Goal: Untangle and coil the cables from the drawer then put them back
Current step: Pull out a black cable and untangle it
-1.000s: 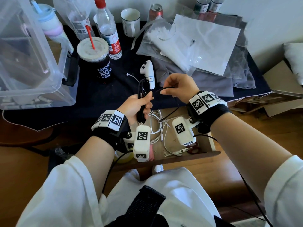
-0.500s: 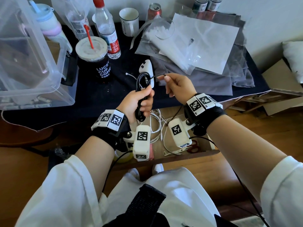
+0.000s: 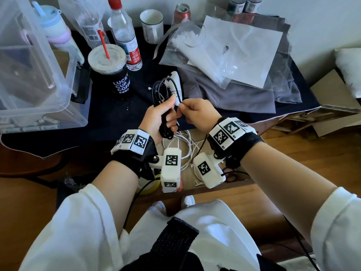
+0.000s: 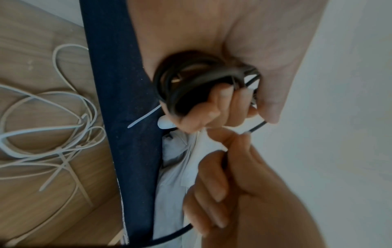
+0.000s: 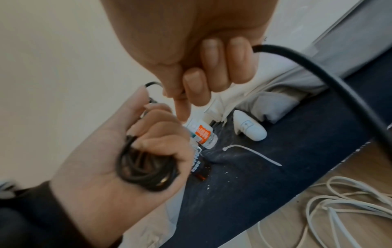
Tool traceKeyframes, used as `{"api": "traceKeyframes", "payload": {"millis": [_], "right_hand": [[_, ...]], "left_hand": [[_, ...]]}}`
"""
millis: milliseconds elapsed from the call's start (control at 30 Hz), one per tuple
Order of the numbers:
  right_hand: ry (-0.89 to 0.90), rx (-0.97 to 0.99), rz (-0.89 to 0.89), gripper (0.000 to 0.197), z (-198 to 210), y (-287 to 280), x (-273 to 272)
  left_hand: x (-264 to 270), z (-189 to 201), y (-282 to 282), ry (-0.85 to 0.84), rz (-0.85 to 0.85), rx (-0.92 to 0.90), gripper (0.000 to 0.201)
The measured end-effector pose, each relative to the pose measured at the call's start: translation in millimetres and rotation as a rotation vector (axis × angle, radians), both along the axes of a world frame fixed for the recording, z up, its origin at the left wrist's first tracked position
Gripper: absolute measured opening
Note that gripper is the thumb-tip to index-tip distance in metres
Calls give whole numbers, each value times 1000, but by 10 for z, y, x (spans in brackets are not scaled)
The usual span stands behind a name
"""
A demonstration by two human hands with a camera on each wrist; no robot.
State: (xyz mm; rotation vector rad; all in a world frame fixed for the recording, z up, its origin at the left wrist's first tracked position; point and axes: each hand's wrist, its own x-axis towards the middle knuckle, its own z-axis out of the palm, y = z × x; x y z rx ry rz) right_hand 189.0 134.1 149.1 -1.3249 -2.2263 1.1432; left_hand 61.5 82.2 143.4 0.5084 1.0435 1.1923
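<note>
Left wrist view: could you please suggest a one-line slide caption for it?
Left hand grips a coiled black cable while the right hand pinches its free strand.

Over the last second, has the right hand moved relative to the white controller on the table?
Yes. The right hand, pinching the black cable, has swung left, closing in beside the left hand and ending nearer the white controller.

White sleeves (image 3: 82, 222) pushed up the forearms, black wrist straps (image 3: 134, 159) with black-and-white square markers, white boxy wrist cameras (image 3: 171, 169), thin black leads
</note>
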Motion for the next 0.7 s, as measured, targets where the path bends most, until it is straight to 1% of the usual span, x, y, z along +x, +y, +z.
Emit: {"api": "traceKeyframes", "payload": {"millis": [67,200,300,400,533,700], "right_hand": [[-21,17,6,39,39,-11,-28],[-50,20,11,41,64,-10,-34],[-50,-36,18,42,38,-11,-56],[-54,-59,24,44,17,-11,-74],[-24,-98,36,44,0,-7,-93],[-18,-93,62,41,-35,-10,-55]], "left_hand": [[14,-1,6,11,31,11,37],[28,-23,18,95,73,42,31],[39,-47,13,156,61,74,24],[44,-63,21,212,47,73,24],[56,-66,33,147,82,48,29],[47,-39,26,99,174,12,34]]}}
